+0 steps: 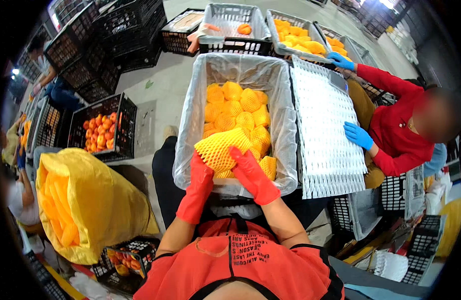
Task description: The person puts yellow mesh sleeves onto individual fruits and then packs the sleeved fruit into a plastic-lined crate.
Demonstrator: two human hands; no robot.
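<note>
In red rubber gloves, my left hand (201, 175) and my right hand (251, 175) are both closed on a yellow foam net sleeve (220, 147). The left grips its lower left end, while the right thumb and fingers pinch its right side. Whether a fruit sits inside the sleeve, I cannot tell. Just beneath it stands a crate (285, 135) lined with clear plastic film. Several fruits in yellow foam nets (233, 107) lie packed in the crate, partly hidden by my hands and the sleeve.
White foam netting sheets (323, 140) lie right of the crate, under a blue-gloved hand of a co-worker (403, 130) in red. At left are a black crate of orange-red fruit (101, 131) and a yellow sack (98, 200) of foam nets. More lined crates (235, 25) stand ahead.
</note>
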